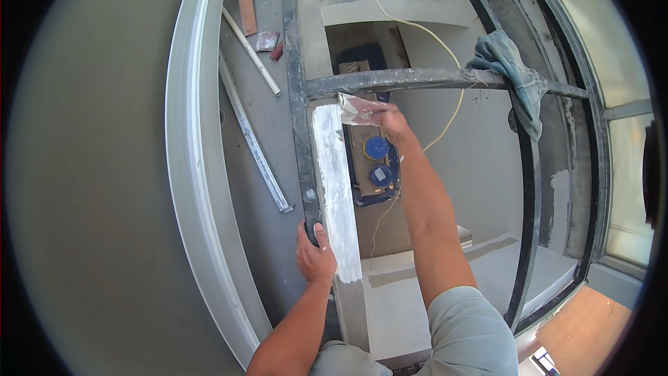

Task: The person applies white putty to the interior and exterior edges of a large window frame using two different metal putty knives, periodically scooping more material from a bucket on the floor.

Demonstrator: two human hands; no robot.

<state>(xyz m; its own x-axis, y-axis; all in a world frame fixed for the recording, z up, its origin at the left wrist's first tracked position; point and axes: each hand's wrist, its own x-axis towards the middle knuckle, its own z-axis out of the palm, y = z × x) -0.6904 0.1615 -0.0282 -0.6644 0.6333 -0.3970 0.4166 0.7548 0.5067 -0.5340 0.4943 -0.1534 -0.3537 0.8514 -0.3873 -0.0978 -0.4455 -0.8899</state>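
My right hand is closed round a putty-smeared scraper with a wide blade. Its blade edge meets the far end of a narrow ledge, where a long strip of wet-looking white putty is spread. My left hand is wrapped round a dark metal frame bar beside the near part of that strip. The bar runs along the ledge's left side. Below and right of the ledge, two blue-lidded round containers sit on a brown board.
A dark crossbar spans right from the bar, with a grey-blue cloth draped at its right. A pale cable hangs down. Left lie a white pipe, a metal rail and a reddish board. A white frame edge curves beyond.
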